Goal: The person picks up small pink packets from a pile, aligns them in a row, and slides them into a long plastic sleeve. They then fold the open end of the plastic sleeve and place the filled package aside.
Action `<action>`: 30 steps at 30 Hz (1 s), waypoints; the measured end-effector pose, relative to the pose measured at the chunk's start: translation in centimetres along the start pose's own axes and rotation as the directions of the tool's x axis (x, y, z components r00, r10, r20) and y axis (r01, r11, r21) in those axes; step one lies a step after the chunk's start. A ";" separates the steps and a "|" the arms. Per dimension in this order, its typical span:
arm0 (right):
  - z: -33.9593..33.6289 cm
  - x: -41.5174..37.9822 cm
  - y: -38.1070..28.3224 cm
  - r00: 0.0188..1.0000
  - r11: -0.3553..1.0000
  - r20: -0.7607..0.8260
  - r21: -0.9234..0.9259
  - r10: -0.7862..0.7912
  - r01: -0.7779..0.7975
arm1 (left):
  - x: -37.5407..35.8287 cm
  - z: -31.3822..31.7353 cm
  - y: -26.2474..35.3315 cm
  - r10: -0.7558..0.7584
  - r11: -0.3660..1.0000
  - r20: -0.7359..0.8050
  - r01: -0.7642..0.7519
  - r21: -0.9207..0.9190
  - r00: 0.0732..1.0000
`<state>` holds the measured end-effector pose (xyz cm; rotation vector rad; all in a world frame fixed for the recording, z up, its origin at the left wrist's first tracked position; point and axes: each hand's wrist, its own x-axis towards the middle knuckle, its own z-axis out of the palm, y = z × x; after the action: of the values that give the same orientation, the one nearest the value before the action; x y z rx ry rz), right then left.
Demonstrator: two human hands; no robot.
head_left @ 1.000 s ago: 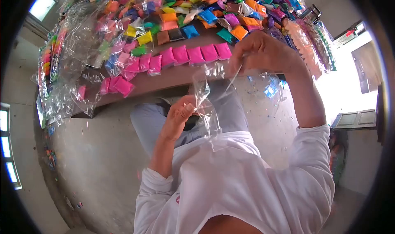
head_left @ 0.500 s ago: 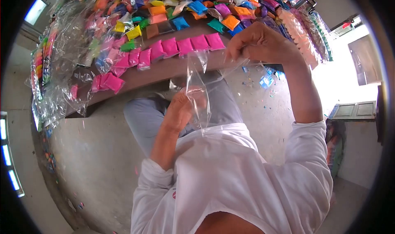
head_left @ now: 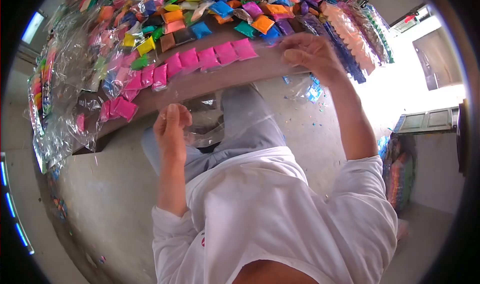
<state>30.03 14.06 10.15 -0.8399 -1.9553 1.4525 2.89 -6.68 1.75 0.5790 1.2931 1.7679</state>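
Observation:
Clear plastic film, seemingly a bag [head_left: 204, 134], hangs from my left hand [head_left: 172, 126] over my lap. The thumb of that hand points up and its fingers are curled onto the plastic. Out past the table's front edge on the right is my right hand [head_left: 312, 56], thumb and fingers bent close together. Whatever lies between them is too faint to make out. A row of bright pink packets [head_left: 189, 60] runs along the front of the brown table [head_left: 200, 84], between my two hands. A few more pink packets [head_left: 120, 109] lie at the left end.
Many small coloured packets [head_left: 220, 8] cover the back of the table. Crumpled clear bags [head_left: 70, 84] spread over its left side. Long filled packs [head_left: 345, 31] lie at the right. Blue wrappers [head_left: 314, 90] and colourful scraps are on the floor.
My left hand has moved left and away from my right hand, drawing the clear plastic with it. The view has shifted slightly. The pink row is unchanged.

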 end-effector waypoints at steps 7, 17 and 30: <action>2.3 -1.8 6.0 0.915 0.833 0.051 0.396 0.400 -0.386 | -0.2 0.2 1.5 0.218 0.939 0.096 -0.236 0.251 0.971; 4.1 -2.3 5.2 0.987 0.920 -0.049 -0.356 0.155 -0.162 | -0.9 -0.5 2.0 0.397 0.793 0.087 -0.389 0.468 0.914; 7.0 -4.7 2.7 0.887 0.991 -0.443 0.056 0.133 -0.121 | -0.9 -2.4 -1.1 -0.014 0.925 -0.057 0.034 0.378 0.998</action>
<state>28.30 6.79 5.48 -1.1903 -1.5545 1.2155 1.89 -8.60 -0.08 0.7293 1.6904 1.5270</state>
